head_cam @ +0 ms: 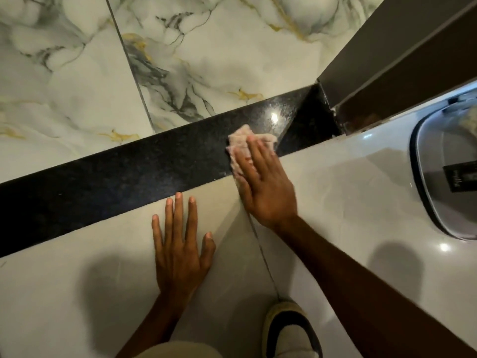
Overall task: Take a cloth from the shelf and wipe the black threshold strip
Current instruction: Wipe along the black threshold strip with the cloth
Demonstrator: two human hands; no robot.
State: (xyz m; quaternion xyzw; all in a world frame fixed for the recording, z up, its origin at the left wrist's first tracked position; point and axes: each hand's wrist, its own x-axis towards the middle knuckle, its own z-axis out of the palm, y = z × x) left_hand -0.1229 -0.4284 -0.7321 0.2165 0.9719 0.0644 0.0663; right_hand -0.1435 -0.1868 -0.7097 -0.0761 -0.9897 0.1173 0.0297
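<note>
The black speckled threshold strip [116, 177] runs diagonally across the floor from lower left to upper right. A pale pinkish cloth [240, 140] lies flat on the strip near its right end. My right hand [263, 184] presses down on the cloth with the fingers spread over it, covering its near part. My left hand [180, 244] rests flat on the plain grey floor tile just below the strip, fingers apart and holding nothing.
Marbled white tiles [180, 60] with grey and gold veins lie beyond the strip. A brown door frame [387, 60] meets the strip's right end. A grey rounded object [444, 182] sits at the right edge. My shoe [289, 329] is at the bottom.
</note>
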